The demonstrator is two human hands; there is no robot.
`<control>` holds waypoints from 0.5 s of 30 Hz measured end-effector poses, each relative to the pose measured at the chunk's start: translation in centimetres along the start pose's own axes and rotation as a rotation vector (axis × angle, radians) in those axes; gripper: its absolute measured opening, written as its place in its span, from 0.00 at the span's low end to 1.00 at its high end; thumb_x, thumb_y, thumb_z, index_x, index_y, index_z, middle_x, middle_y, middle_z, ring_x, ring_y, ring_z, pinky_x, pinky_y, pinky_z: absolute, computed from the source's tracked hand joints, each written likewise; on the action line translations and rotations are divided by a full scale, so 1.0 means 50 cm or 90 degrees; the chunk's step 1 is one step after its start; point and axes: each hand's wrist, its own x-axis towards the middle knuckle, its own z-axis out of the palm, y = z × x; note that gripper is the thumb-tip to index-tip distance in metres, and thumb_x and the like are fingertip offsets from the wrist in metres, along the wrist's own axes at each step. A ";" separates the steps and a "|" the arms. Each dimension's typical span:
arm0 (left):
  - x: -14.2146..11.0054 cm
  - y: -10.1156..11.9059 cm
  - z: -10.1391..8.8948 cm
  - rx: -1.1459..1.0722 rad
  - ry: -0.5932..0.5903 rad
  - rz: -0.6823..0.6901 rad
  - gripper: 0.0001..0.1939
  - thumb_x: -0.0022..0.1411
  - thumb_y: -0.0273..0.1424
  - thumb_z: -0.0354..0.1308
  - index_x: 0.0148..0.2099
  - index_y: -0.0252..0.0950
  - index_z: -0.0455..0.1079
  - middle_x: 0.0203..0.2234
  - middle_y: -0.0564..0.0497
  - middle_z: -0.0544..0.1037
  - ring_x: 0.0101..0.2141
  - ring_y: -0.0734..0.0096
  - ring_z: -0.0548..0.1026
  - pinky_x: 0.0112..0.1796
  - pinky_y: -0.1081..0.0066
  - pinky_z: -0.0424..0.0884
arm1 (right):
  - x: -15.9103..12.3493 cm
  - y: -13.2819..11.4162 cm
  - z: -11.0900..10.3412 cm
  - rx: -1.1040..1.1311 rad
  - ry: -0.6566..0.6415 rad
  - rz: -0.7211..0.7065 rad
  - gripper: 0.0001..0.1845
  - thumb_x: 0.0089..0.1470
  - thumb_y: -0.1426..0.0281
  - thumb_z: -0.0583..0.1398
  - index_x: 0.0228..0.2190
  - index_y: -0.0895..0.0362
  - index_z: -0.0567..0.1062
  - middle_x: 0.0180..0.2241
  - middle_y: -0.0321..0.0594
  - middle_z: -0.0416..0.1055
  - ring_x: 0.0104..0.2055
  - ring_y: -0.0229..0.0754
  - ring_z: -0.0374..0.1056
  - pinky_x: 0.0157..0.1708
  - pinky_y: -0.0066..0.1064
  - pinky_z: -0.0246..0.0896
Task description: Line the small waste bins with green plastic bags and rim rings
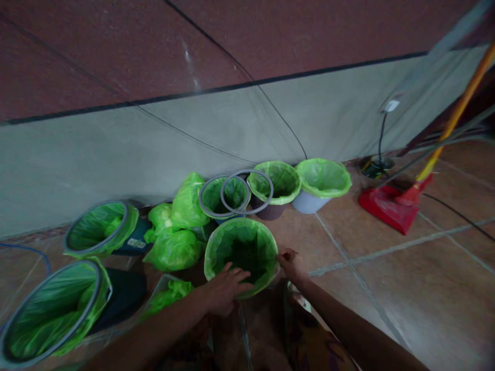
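Right in front of me stands a bin lined with a green bin liner (218, 242), its edge folded over the rim. My left hand (228, 288) lies over the near-left part of that rim, fingers stretched out and apart. At the right side of the rim, my right hand (294, 265) has its fingers closed on the liner's edge. Just behind is a blue lined bin (222, 195) with a grey ring around its top. A second grey ring (270, 185) rests across it and the brown lined bin (276, 208).
A pale lined bin (311, 203) stands by the wall. Two dark bins (133, 237) lie tilted at left, beside full green bags (174, 250) and a small container (164, 283). A red dustpan (390, 206), broom handle (456, 111) and cable (460, 208) occupy the right.
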 end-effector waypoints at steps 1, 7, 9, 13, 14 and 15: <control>0.005 0.001 0.000 0.005 -0.023 0.014 0.38 0.48 0.30 0.64 0.62 0.45 0.59 0.63 0.44 0.60 0.61 0.51 0.59 0.61 0.41 0.47 | 0.003 0.011 0.002 0.052 0.015 0.018 0.14 0.46 0.57 0.56 0.22 0.54 0.70 0.20 0.38 0.71 0.24 0.41 0.67 0.25 0.30 0.60; 0.009 0.013 -0.012 0.034 -0.026 0.039 0.35 0.48 0.29 0.62 0.60 0.44 0.62 0.63 0.43 0.61 0.62 0.52 0.59 0.62 0.42 0.45 | 0.013 0.065 -0.001 0.156 0.007 0.076 0.16 0.39 0.55 0.60 0.22 0.55 0.72 0.21 0.40 0.73 0.24 0.45 0.69 0.26 0.35 0.65; 0.003 0.021 -0.023 0.029 -0.002 0.029 0.31 0.51 0.30 0.61 0.58 0.43 0.64 0.62 0.43 0.62 0.61 0.53 0.60 0.62 0.42 0.46 | 0.035 0.056 -0.014 0.133 0.055 0.079 0.17 0.40 0.55 0.60 0.26 0.56 0.75 0.25 0.42 0.75 0.27 0.46 0.71 0.27 0.35 0.66; -0.010 0.020 -0.039 -0.013 0.064 -0.033 0.25 0.58 0.33 0.57 0.58 0.42 0.64 0.61 0.44 0.64 0.58 0.55 0.65 0.60 0.43 0.52 | 0.130 -0.032 -0.040 0.113 0.084 0.045 0.17 0.47 0.56 0.58 0.28 0.58 0.75 0.27 0.44 0.76 0.29 0.45 0.72 0.26 0.32 0.65; -0.013 0.015 -0.041 -0.024 0.080 -0.055 0.25 0.58 0.33 0.57 0.58 0.42 0.64 0.61 0.44 0.64 0.58 0.55 0.65 0.60 0.44 0.54 | 0.159 -0.065 -0.040 0.105 0.075 0.038 0.16 0.47 0.57 0.60 0.26 0.58 0.75 0.25 0.44 0.75 0.27 0.44 0.71 0.24 0.31 0.64; -0.016 0.007 -0.041 -0.035 0.097 -0.076 0.25 0.58 0.32 0.57 0.58 0.42 0.64 0.61 0.44 0.65 0.58 0.56 0.65 0.60 0.46 0.56 | 0.188 -0.099 -0.036 0.099 0.064 0.036 0.17 0.48 0.56 0.61 0.24 0.58 0.74 0.22 0.43 0.74 0.24 0.43 0.70 0.21 0.30 0.62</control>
